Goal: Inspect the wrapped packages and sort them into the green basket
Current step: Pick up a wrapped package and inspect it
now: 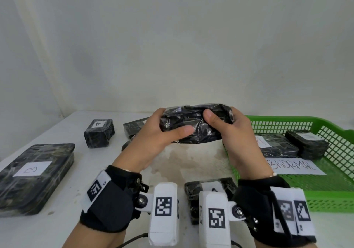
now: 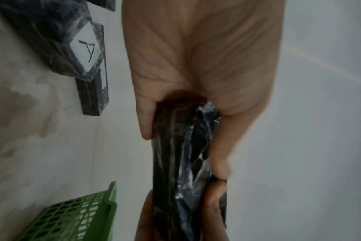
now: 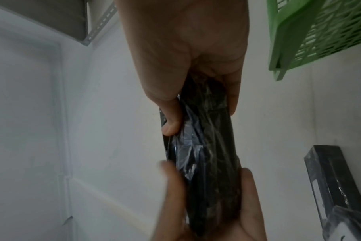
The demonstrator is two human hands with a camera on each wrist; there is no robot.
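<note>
While both hands are holding the black wrapped package (image 1: 195, 125) up over the middle of the white table (image 1: 63, 226), this is looking like the inspection step, with no label showing on the side facing the head camera. The left hand (image 1: 153, 140) and right hand (image 1: 235, 138) are each gripping an end, thumbs on the near face and fingers curling behind. Next, I'm guessing, it's getting turned for a label check, then heading right into the green basket (image 1: 325, 200), where two packages are already sitting beside an "ABNORMAL" paper sign (image 1: 298, 167).

left hand (image 1: 153, 138), right hand (image 1: 232, 133), both raised, fingers curled, gripping
</note>
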